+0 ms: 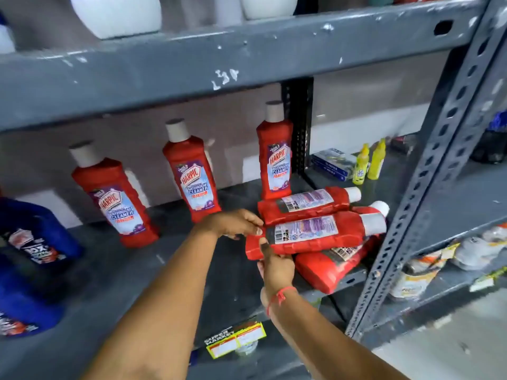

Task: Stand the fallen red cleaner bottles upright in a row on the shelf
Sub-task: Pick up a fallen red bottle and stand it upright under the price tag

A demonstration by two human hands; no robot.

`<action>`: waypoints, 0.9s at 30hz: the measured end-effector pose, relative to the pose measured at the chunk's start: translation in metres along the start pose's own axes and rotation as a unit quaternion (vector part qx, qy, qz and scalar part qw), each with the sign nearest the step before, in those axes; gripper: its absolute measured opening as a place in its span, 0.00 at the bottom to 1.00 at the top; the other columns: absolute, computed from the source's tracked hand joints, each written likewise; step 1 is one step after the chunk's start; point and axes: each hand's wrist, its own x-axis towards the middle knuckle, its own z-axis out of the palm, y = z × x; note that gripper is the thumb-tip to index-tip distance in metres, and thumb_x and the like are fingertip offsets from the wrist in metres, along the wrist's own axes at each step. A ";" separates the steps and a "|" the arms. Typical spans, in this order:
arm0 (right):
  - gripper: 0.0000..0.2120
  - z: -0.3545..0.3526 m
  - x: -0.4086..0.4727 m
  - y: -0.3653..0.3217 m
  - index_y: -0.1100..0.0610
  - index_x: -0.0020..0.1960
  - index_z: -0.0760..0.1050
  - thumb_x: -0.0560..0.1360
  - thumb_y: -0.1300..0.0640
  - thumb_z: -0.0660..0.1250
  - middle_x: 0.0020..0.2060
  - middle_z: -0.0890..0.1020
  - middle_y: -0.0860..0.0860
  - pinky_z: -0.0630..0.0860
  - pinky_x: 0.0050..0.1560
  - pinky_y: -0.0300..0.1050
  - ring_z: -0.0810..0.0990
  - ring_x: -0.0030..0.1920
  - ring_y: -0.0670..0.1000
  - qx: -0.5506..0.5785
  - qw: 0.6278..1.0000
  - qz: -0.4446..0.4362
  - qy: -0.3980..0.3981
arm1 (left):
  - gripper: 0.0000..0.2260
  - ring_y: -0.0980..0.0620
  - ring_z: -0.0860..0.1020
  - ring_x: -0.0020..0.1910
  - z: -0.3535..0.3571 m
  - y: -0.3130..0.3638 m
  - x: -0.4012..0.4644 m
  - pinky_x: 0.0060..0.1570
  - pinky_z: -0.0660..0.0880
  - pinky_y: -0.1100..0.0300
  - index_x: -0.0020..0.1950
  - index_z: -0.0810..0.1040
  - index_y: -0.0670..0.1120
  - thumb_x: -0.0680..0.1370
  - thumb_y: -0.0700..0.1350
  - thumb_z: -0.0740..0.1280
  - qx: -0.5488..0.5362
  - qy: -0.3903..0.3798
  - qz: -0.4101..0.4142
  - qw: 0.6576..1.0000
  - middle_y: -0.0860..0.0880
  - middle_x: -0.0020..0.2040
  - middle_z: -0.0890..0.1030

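Three red cleaner bottles stand upright on the grey shelf (115, 275): one at the left (115, 204), one in the middle (193, 176), one further right (274, 157). At the shelf's right end lie three fallen red bottles in a pile: a far one (310, 204), a top one (315, 233), and a lower one (329, 267) partly hidden beneath. My left hand (233, 223) and my right hand (274, 266) both grip the base end of the top fallen bottle, whose white cap points right.
Blue bottles (33, 242) stand at the shelf's left. Behind the upright post (297, 133) sit a blue-white box (333, 163) and two yellow bottles (369, 164). A perforated grey post (417, 187) bounds the right. White containers (118, 15) sit on the shelf above.
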 end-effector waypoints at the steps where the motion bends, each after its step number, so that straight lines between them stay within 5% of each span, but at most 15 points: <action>1: 0.19 0.003 0.002 0.001 0.60 0.56 0.74 0.66 0.59 0.73 0.44 0.80 0.55 0.75 0.54 0.54 0.78 0.45 0.55 0.007 1.000 -0.005 0.014 | 0.18 0.52 0.71 0.57 0.000 -0.001 0.003 0.60 0.67 0.54 0.66 0.69 0.46 0.76 0.43 0.64 -0.017 -0.006 0.002 1.000 0.48 0.56 0.75; 3: 0.20 0.005 0.003 0.002 0.60 0.55 0.74 0.65 0.60 0.74 0.46 0.80 0.55 0.73 0.59 0.56 0.78 0.48 0.56 0.010 0.999 -0.006 0.041 | 0.19 0.51 0.72 0.59 -0.001 -0.002 0.005 0.64 0.67 0.53 0.65 0.70 0.45 0.75 0.42 0.65 -0.029 -0.017 -0.001 0.999 0.47 0.57 0.75; 7: 0.18 0.005 0.002 0.003 0.57 0.54 0.74 0.65 0.64 0.73 0.47 0.79 0.54 0.73 0.63 0.57 0.78 0.50 0.56 0.021 0.999 0.004 0.043 | 0.20 0.50 0.72 0.58 -0.005 -0.001 -0.001 0.58 0.68 0.57 0.66 0.69 0.44 0.74 0.40 0.66 -0.026 -0.026 0.004 0.999 0.44 0.62 0.75; 14: 0.19 -0.005 -0.015 0.000 0.59 0.54 0.74 0.64 0.68 0.72 0.47 0.80 0.55 0.74 0.59 0.53 0.78 0.49 0.54 -0.117 0.989 -0.084 -0.027 | 0.19 0.52 0.75 0.53 -0.011 -0.026 -0.020 0.60 0.72 0.53 0.61 0.72 0.44 0.71 0.38 0.69 -0.038 -0.018 0.046 0.998 0.51 0.50 0.77; 17: 0.16 -0.011 -0.022 0.000 0.58 0.50 0.75 0.65 0.65 0.73 0.47 0.81 0.54 0.76 0.54 0.49 0.79 0.48 0.54 -0.214 0.965 -0.124 -0.085 | 0.20 0.55 0.75 0.50 -0.009 -0.047 -0.034 0.51 0.74 0.63 0.60 0.72 0.43 0.69 0.36 0.71 -0.056 0.027 0.085 0.994 0.52 0.49 0.76; 20: 0.16 -0.011 -0.026 0.001 0.60 0.51 0.76 0.65 0.63 0.73 0.47 0.83 0.54 0.78 0.52 0.47 0.81 0.48 0.53 -0.316 0.925 -0.160 -0.139 | 0.23 0.51 0.73 0.55 -0.003 -0.067 -0.047 0.52 0.73 0.63 0.61 0.71 0.41 0.68 0.34 0.72 -0.086 0.077 0.103 0.988 0.47 0.54 0.75; 24: 0.17 -0.007 -0.034 -0.007 0.59 0.54 0.75 0.66 0.64 0.71 0.46 0.81 0.48 0.73 0.40 0.24 0.79 0.47 0.46 -0.421 0.853 -0.214 -0.223 | 0.25 0.55 0.76 0.48 0.005 -0.088 -0.066 0.43 0.74 0.73 0.61 0.70 0.39 0.66 0.29 0.71 -0.118 0.094 0.110 0.982 0.47 0.52 0.77; 27: 0.18 -0.003 -0.039 -0.008 0.60 0.55 0.74 0.66 0.66 0.70 0.48 0.80 0.47 0.70 0.39 0.19 0.78 0.49 0.45 -0.463 0.814 -0.236 -0.262 | 0.26 0.52 0.78 0.51 0.013 -0.104 -0.076 0.49 0.75 0.71 0.59 0.75 0.41 0.62 0.31 0.74 -0.117 0.132 0.104 0.979 0.47 0.55 0.79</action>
